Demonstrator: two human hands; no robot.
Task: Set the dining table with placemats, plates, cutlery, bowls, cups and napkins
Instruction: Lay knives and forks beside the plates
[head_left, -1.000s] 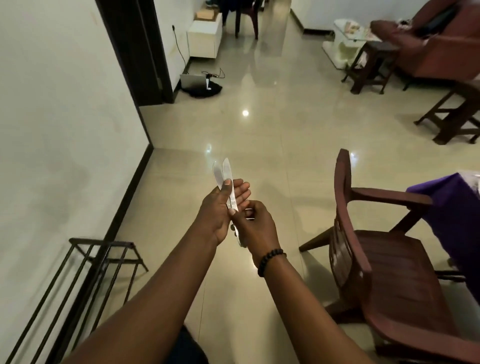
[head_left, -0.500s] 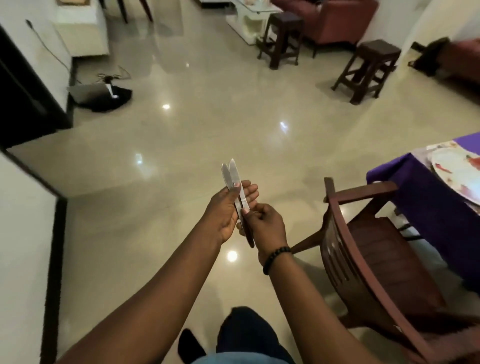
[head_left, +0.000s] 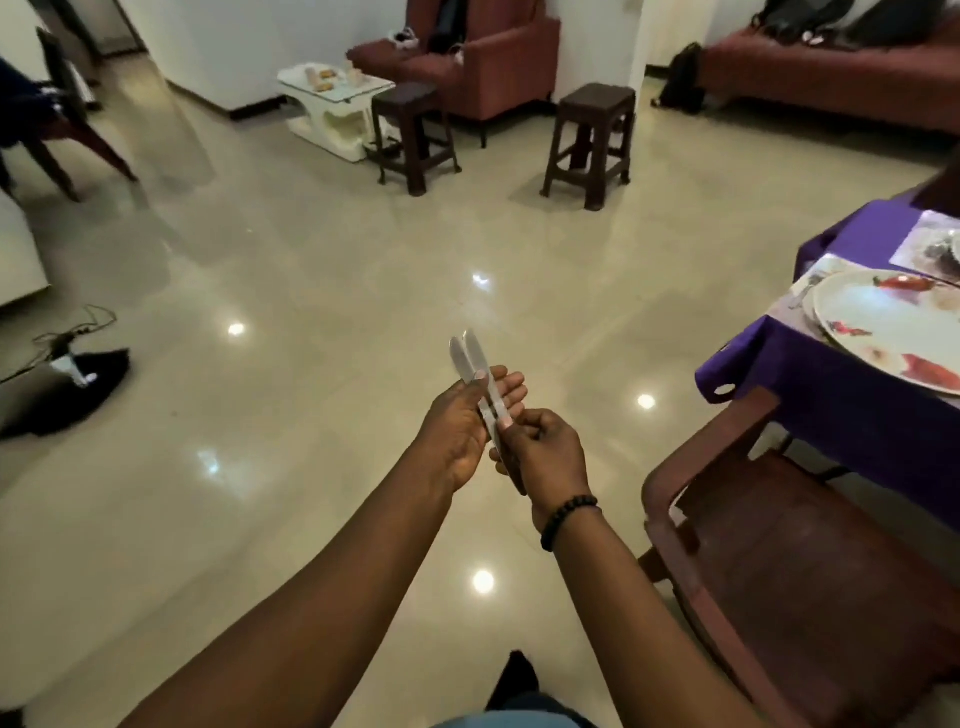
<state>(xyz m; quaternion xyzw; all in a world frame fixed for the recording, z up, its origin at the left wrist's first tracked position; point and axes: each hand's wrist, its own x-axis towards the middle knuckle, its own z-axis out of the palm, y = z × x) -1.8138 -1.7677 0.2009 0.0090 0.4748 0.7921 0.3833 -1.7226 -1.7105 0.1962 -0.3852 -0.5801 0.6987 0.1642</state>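
Knives (head_left: 475, 364), two held together blades up above the floor left of the chair (head_left: 810, 571), left hand (head_left: 462, 426) cradling them under its thumb, right hand (head_left: 543, 452) pinching their handles, plate (head_left: 893, 327) on purple-clothed table (head_left: 831, 410) beyond the chair

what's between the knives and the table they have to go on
The chair stands pushed up to the table, between the knives in both hands and the plate. The bare floor ahead holds nothing else on that line, so reaching over or stepping round the chair looks necessary.
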